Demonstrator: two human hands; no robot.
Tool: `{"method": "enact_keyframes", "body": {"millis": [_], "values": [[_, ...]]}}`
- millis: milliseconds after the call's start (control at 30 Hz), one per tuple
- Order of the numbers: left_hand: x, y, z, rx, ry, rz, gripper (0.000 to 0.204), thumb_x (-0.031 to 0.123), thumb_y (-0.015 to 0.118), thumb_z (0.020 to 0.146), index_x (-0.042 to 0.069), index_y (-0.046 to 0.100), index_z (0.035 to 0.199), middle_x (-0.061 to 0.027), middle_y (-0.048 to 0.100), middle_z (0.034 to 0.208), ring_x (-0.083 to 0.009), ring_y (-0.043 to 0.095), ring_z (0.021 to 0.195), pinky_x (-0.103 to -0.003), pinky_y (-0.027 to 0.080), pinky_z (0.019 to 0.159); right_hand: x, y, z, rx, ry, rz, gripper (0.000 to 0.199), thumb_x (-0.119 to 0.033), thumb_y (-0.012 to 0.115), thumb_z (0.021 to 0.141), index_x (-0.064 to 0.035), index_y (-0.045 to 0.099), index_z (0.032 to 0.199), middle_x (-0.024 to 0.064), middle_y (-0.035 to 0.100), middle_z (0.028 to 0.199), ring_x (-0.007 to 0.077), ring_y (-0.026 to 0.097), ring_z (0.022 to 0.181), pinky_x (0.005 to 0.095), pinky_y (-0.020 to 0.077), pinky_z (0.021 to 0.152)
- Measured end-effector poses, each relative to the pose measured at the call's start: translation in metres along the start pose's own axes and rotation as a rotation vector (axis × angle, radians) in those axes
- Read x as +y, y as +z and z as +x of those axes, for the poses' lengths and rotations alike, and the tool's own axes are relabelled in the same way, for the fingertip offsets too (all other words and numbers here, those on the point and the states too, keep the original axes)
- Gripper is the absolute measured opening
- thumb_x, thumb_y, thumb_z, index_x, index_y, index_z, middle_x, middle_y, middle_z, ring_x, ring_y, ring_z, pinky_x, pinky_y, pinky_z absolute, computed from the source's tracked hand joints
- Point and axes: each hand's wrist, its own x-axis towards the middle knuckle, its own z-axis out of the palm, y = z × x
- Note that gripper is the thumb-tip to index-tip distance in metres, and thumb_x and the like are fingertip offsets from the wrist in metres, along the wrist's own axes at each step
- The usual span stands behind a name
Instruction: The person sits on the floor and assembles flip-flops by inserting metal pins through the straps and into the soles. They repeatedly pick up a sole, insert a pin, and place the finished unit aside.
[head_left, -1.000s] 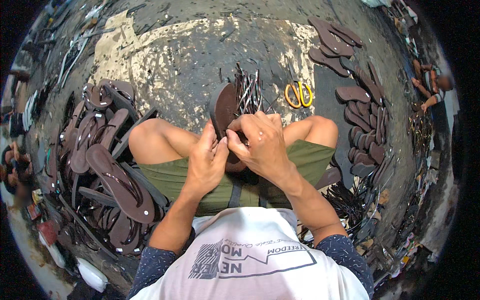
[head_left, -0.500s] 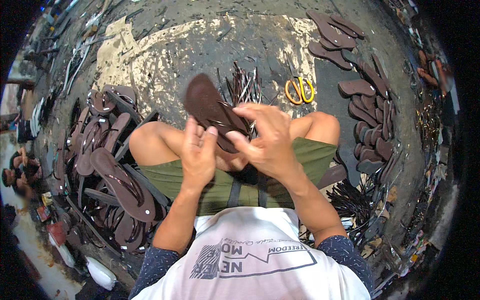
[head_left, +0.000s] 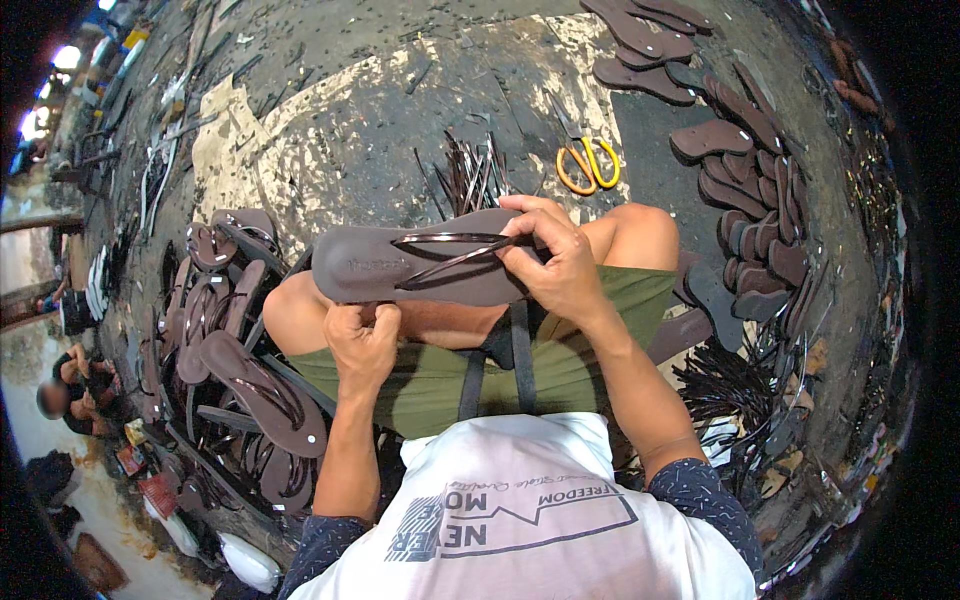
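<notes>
A brown flip-flop (head_left: 365,262) with shiny dark straps (head_left: 452,240) lies crosswise above my lap, its sole face up and heel end to the left. My right hand (head_left: 558,262) pinches its toe end, fingers at the strap's front. Below the heel end, my left hand (head_left: 362,338) is curled closed against the lower edge, its fingertips partly hidden under the sole. Just beyond the flip-flop lies a bunch of dark strap strips (head_left: 475,175). Scissors (head_left: 592,162) with orange and yellow handles rest on the floor to the right of the bunch.
Finished flip-flops (head_left: 265,395) are heaped at my left. Brown soles without straps (head_left: 735,190) lie in rows at the right. A bundle of dark straps (head_left: 730,390) sits by my right knee. Another person (head_left: 85,390) is at the far left edge.
The flip-flop has turned from upright to crosswise, its heel end swinging left. My left hand has gone from open fingers to closed at its lower edge; my right hand now grips the toe end.
</notes>
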Motion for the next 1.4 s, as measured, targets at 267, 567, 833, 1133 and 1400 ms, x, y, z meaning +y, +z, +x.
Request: {"method": "enact_keyframes", "body": {"millis": [267, 567, 833, 1133, 1400], "values": [[-0.062, -0.029, -0.016, -0.158, 0.034, 0.104, 0.064, 0.0, 0.072, 0.074, -0.003, 0.054, 0.136, -0.0153, 0.062, 0.131, -0.0298, 0.058, 0.125, -0.04, 0.043, 0.11, 0.0, -0.014, 0.012, -0.072, -0.01, 0.088, 0.012, 0.001, 0.062, 0.085, -0.0032, 0.059, 0.096, 0.0176, 0.068, 0.125, 0.027, 0.064, 0.113, 0.0397, 0.0464, 0.102], [0.039, -0.037, 0.016, -0.179, -0.501, -0.759, 0.04, 0.033, 0.057, 0.1, -0.001, 0.064, 0.12, -0.0095, 0.071, 0.103, -0.0204, 0.07, 0.083, -0.028, 0.056, 0.059, 0.014, -0.023, 0.038, -0.021, -0.191, 0.024, 0.026, -0.011, 0.065, 0.081, -0.0037, 0.067, 0.106, 0.012, 0.07, 0.107, 0.0324, 0.063, 0.105, 0.0429, 0.0492, 0.095], [-0.036, -0.146, -0.028, 0.183, -0.475, -0.928, 0.052, 0.04, 0.056, 0.106, 0.003, 0.051, 0.143, -0.0102, 0.067, 0.125, -0.0195, 0.066, 0.103, -0.031, 0.057, 0.079, 0.18, -0.135, 0.091, 0.501, 0.177, -0.174, 0.042, -0.032, 0.074, 0.093, -0.0053, 0.066, 0.124, 0.0113, 0.067, 0.122, 0.0219, 0.065, 0.109, 0.0412, 0.0524, 0.096], [-0.015, -0.12, -0.033, 0.204, -0.262, -0.871, 0.055, 0.013, 0.06, 0.103, 0.003, 0.038, 0.152, 0.0009, 0.05, 0.087, -0.0091, 0.051, 0.081, -0.028, 0.049, 0.086, 0.321, -0.231, 0.061, 0.784, 0.73, -0.108, 0.041, -0.02, 0.073, 0.09, -0.0039, 0.067, 0.128, 0.0138, 0.073, 0.111, 0.026, 0.069, 0.096, 0.0404, 0.054, 0.09], [0.022, -0.065, -0.007, -0.001, -0.165, -0.825, 0.061, 0.014, 0.062, 0.096, 0.001, 0.04, 0.151, 0.0002, 0.055, 0.092, -0.0085, 0.053, 0.073, -0.02, 0.046, 0.062, 0.099, -0.107, 0.068, 0.27, 0.498, 0.498, 0.022, -0.016, 0.064, 0.101, -0.0073, 0.07, 0.121, -0.0045, 0.067, 0.09, 0.0046, 0.061, 0.073, 0.0202, 0.0498, 0.067]]}}
